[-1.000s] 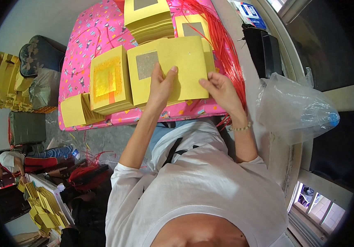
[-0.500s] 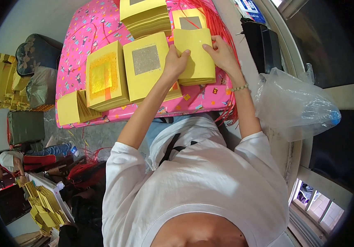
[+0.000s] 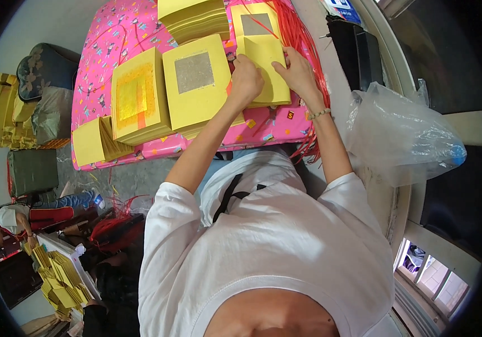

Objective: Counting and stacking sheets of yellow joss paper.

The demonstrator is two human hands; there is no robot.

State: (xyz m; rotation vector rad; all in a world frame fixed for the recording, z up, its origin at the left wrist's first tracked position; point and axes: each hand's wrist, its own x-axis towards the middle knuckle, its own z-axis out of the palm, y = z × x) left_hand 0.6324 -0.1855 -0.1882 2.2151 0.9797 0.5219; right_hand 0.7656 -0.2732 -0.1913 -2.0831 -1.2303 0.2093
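Observation:
My left hand [image 3: 246, 81] is closed on the left edge of a folded yellow paper sheet [image 3: 270, 87], its fingers bunched near the fold. At the opposite edge, my right hand [image 3: 297, 73] pinches the same sheet, thumb on top and fingers partly hidden. A yellow stack with a silver-grey square [image 3: 256, 24] lies just beyond the sheet. Left of my hands is a thick yellow paper stack [image 3: 195, 106], also with a grey square. Beside it sits another stack with a gold and orange square [image 3: 133, 98]. A smaller folded bundle [image 3: 99, 142] stands at the far left.
A pink patterned cover [image 3: 92, 78] lies under the stacks. Red strings [image 3: 303, 39] run along its right side. A tall yellow pile [image 3: 193, 22] stands farther back. At right hangs a clear plastic bag [image 3: 404, 137]. Another person's arm [image 3: 24, 224] reaches toward yellow bundles [image 3: 64, 281], lower left.
The sheet's upper part is now bent over, showing a fold near its top. My left hand has shifted slightly and curled more. The whole view has moved a little.

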